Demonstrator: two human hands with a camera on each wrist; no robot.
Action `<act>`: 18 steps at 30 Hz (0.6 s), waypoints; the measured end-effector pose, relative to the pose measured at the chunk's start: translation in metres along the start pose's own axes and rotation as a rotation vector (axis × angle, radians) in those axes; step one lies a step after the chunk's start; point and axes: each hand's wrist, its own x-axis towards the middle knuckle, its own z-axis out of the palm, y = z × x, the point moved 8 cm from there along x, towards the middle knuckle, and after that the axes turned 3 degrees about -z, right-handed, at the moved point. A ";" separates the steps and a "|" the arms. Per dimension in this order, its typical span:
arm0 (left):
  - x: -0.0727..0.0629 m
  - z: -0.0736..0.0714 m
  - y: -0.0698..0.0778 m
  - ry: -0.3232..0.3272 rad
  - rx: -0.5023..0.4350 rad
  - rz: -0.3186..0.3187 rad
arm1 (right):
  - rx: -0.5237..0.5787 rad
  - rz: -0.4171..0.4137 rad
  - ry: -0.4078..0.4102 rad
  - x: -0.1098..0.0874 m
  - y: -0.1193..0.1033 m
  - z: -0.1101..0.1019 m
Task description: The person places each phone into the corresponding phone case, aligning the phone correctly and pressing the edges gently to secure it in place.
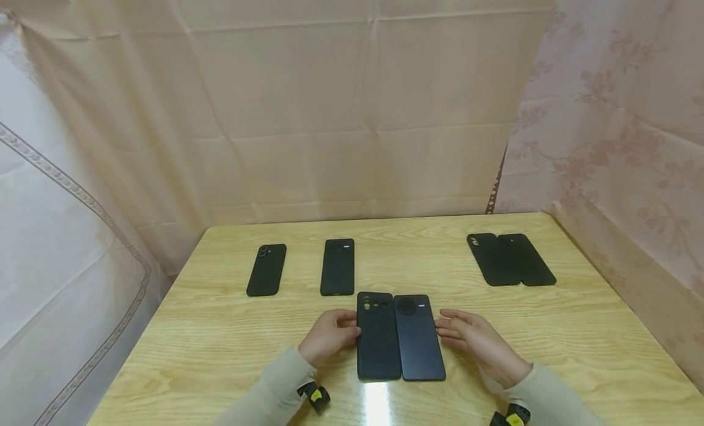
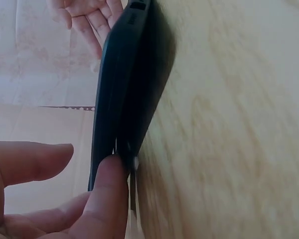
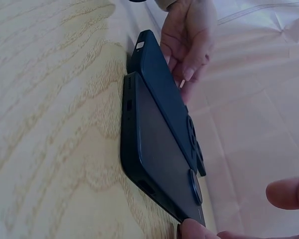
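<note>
The left hand (image 1: pixel 330 337) is loosely spread, thumb apart, one fingertip against the outer edge of a black phone case (image 1: pixel 378 343). The right hand (image 1: pixel 477 340) is also relaxed and open, with a fingertip at the phone's (image 1: pixel 422 346) outer edge, though that contact sits at the border of the right wrist view and is hard to judge. Case and phone lie flat, side by side, on the wood-grain table (image 1: pixel 220 352) between the hands. The case is matte with camera cutouts; the phone is dark blue-grey with a round camera bump and a small white mark. Both long axes run away from the person, camera ends farthest, leaning slightly left. Beyond lie a black phone with a white mark (image 1: pixel 338 270) and a two-lens phone (image 1: pixel 266 272).
</note>
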 end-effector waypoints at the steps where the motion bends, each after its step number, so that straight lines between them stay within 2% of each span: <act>1: 0.000 0.000 0.000 0.001 -0.002 0.002 | 0.003 0.006 0.007 0.000 0.000 0.000; 10: 0.001 -0.002 0.001 0.010 -0.002 0.012 | 0.039 0.024 0.050 0.001 0.002 -0.001; 18: 0.001 -0.004 0.001 0.025 -0.007 0.034 | 0.096 0.032 0.033 0.002 0.004 -0.003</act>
